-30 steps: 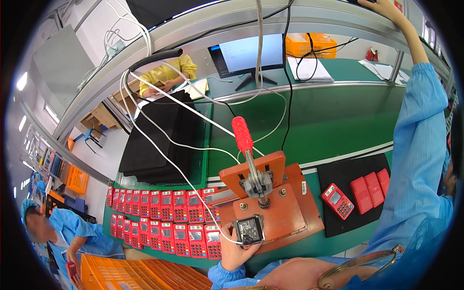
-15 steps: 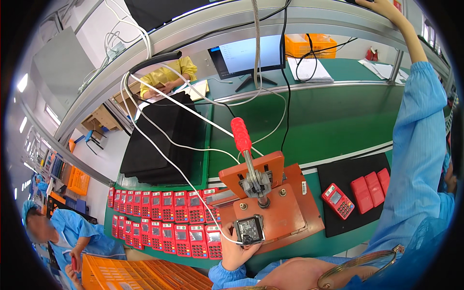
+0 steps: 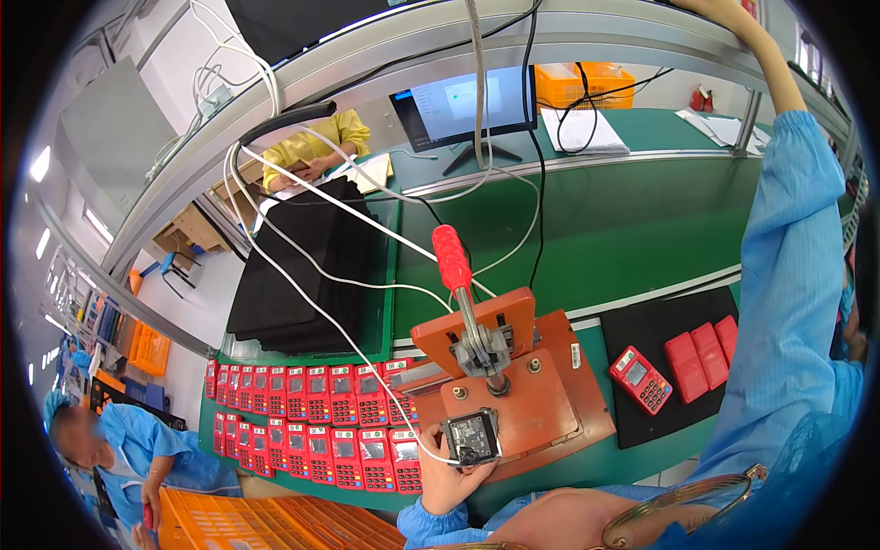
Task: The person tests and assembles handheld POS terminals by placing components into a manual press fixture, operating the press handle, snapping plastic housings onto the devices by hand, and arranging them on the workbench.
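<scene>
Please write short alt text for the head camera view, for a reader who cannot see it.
The left hand holds a small dark square module at an orange lever press on a green bench; the right arm reaches overhead. Red handheld terminals lie in rows.

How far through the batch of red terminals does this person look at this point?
Done or waiting: rows of red terminals lie left of the orange press, which I cannot tell. In hand: the left hand holds a small black module at the press; the right arm reaches overhead. Left: four terminals on the black mat.

Hardly anything moves on my feed. The co-worker (image 3: 110, 449) at the lower left has straightened up slightly beside the orange crate (image 3: 229, 522).
</scene>
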